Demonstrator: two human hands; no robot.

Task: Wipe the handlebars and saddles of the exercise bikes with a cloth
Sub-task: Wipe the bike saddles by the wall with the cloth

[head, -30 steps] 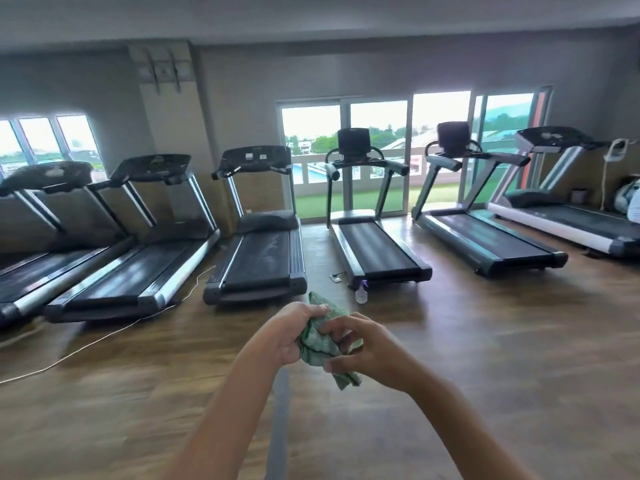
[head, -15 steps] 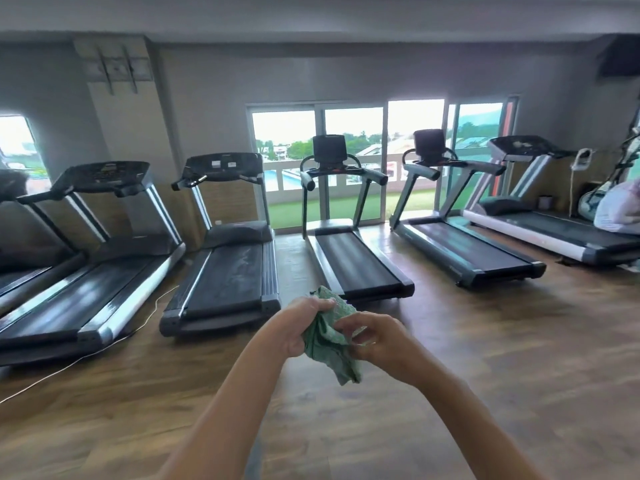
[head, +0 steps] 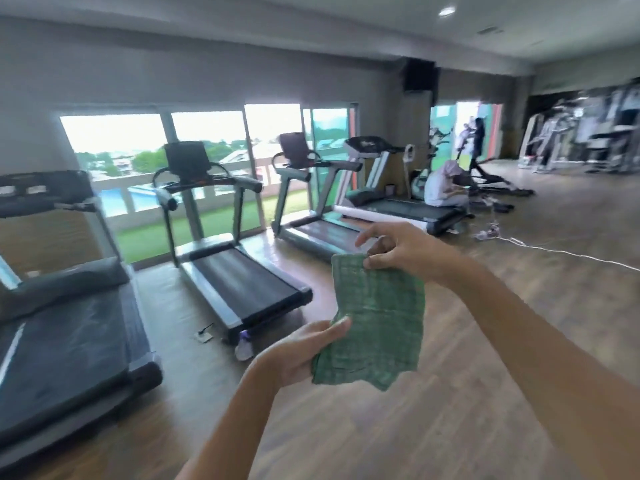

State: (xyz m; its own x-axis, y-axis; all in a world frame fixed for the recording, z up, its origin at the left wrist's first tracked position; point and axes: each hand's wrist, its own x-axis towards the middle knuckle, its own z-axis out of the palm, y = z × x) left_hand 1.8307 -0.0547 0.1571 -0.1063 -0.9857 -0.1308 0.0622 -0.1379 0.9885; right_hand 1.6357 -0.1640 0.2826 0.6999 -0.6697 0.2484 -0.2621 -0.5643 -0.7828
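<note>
A green checked cloth hangs spread out in front of me between both hands. My right hand pinches its top edge between thumb and fingertip. Lower down, my left hand grips the cloth's bottom left corner, thumb on top. An exercise bike stands far off at the right by the windows, partly hidden behind a crouching person; its saddle and handlebars are too blurred to make out.
Several treadmills line the window wall on the left. A spray bottle stands on the wooden floor at the foot of one. A person in white crouches by the far treadmill. A white cable crosses the floor at right.
The view has swung to the right. The bunched cloth has been opened out: my right hand rose with the top edge, my left hand dropped with the bottom corner.
</note>
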